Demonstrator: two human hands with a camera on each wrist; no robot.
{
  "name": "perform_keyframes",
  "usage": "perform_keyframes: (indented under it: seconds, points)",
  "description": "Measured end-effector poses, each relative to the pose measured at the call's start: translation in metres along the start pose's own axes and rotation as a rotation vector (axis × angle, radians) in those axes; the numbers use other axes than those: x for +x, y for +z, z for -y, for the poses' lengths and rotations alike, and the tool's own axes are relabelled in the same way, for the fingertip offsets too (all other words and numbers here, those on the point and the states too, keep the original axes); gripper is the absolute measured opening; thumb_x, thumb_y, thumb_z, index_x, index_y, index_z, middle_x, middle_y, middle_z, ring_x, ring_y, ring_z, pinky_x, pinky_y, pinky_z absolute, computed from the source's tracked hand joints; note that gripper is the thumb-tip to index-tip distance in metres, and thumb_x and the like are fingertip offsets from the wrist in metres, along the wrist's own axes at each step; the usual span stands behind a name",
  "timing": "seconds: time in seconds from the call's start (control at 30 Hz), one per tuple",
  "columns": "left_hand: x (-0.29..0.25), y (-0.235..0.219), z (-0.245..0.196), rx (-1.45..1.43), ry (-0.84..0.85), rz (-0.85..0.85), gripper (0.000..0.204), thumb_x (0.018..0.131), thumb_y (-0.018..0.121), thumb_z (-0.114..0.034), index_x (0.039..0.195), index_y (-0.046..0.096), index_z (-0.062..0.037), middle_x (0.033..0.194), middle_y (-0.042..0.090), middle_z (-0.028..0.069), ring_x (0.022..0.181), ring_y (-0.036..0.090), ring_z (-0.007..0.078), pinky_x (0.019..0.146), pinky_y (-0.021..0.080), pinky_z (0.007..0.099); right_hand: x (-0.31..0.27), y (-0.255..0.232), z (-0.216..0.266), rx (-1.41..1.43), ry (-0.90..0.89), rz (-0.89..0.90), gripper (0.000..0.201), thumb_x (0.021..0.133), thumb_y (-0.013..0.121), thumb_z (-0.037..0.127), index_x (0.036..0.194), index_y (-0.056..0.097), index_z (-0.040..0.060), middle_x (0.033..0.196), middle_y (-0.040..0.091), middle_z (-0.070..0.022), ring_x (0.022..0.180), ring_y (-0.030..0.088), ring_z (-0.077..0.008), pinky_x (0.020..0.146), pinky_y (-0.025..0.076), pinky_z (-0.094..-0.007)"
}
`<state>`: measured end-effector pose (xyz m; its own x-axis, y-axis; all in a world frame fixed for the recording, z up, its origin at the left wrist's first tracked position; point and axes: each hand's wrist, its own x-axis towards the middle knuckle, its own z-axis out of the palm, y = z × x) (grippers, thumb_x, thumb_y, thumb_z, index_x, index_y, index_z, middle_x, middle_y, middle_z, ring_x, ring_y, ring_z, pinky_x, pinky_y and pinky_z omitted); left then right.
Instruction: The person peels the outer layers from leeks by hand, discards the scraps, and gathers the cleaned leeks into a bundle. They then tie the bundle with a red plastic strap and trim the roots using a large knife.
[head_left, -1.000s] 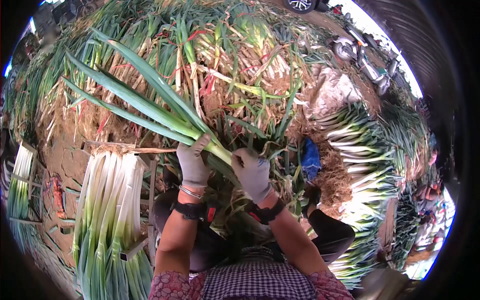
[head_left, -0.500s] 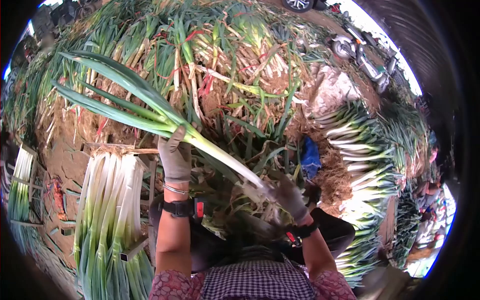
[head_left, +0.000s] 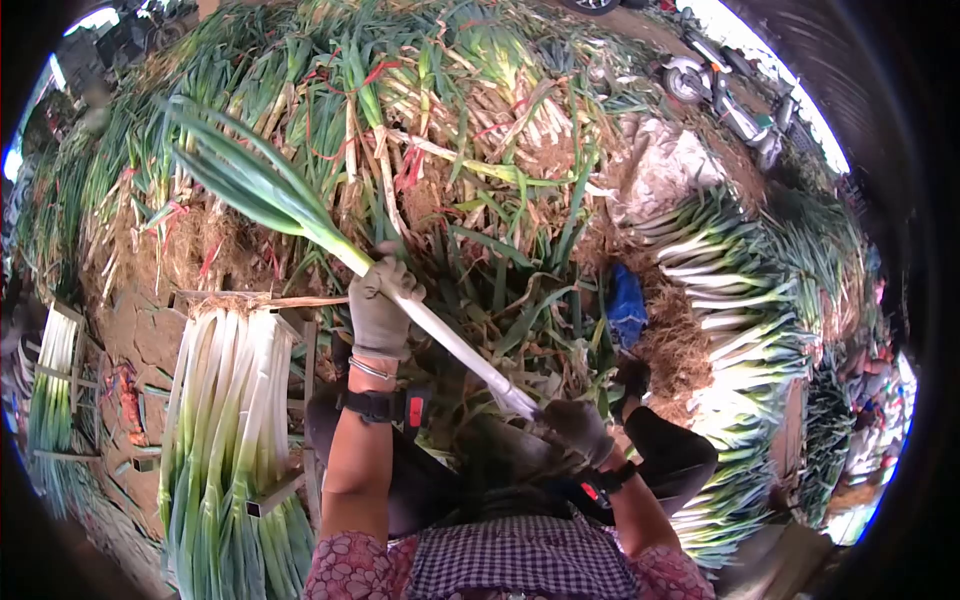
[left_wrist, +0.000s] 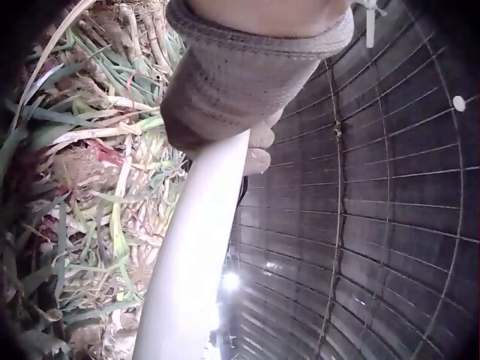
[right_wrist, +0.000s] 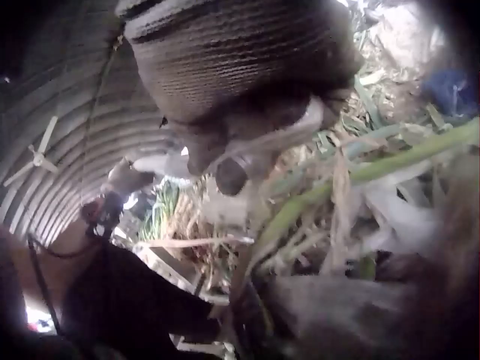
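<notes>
A long green onion (head_left: 450, 343) slants across the head view, green leaves at the upper left and bare white stalk at the lower right. My gloved left hand (head_left: 382, 300) grips it below the leaves; its thick white stalk (left_wrist: 191, 247) fills the middle of the left wrist view. At the root end is my gloved right hand (head_left: 577, 430), fingers curled in against the stalk's tip. In the right wrist view, a thin pale strip (right_wrist: 277, 139) of skin shows by the fingers of this hand (right_wrist: 240, 67), partly blurred.
Trimmed green onions (head_left: 225, 380) lie in a metal rack at the left. More are stacked in a row (head_left: 735, 310) at the right. Tied, unpeeled bundles (head_left: 290, 90) cover the ground ahead. Leaf scraps (head_left: 520, 300) lie before the knees, near a blue bag (head_left: 627, 305).
The right hand has pulled down the stalk to the root end, leaving it white. My left hand shifted left, then slightly back right, and now wraps the stalk lower, below the leaves.
</notes>
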<state>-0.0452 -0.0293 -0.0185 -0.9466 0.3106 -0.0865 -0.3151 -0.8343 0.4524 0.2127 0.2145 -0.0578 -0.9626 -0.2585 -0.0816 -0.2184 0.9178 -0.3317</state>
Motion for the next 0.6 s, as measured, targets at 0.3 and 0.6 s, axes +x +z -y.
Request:
perform_keyframes:
  seconds: [0.3, 0.6]
  points:
    - [0.019, -0.014, -0.055, -0.468, -0.04, 0.6, 0.025, 0.096, 0.047, -0.018, 0.108, 0.05, 0.004, 0.063, 0.036, -0.0044, 0.05, 0.038, 0.0064, 0.045, 0.037, 0.0222, -0.068, -0.008, -0.037, 0.212, 0.261, 0.143, 0.022, 0.085, 0.062, 0.024, 0.104, 0.067, 0.0146, 0.102, 0.067, -0.0086, 0.088, 0.065, -0.0249, 0.073, 0.052, -0.0325]
    - [0.011, -0.001, -0.041, -0.609, -0.084, 0.643, 0.03, 0.098, 0.044, -0.019, 0.116, 0.049, 0.004, 0.067, 0.041, -0.0019, 0.048, 0.038, 0.0079, 0.046, 0.037, 0.0237, 0.087, -0.046, 0.051, 0.968, -0.052, -0.069, 0.026, 0.084, 0.067, 0.015, 0.106, 0.063, 0.0016, 0.085, 0.064, -0.0127, 0.077, 0.062, -0.016, 0.067, 0.049, -0.0302]
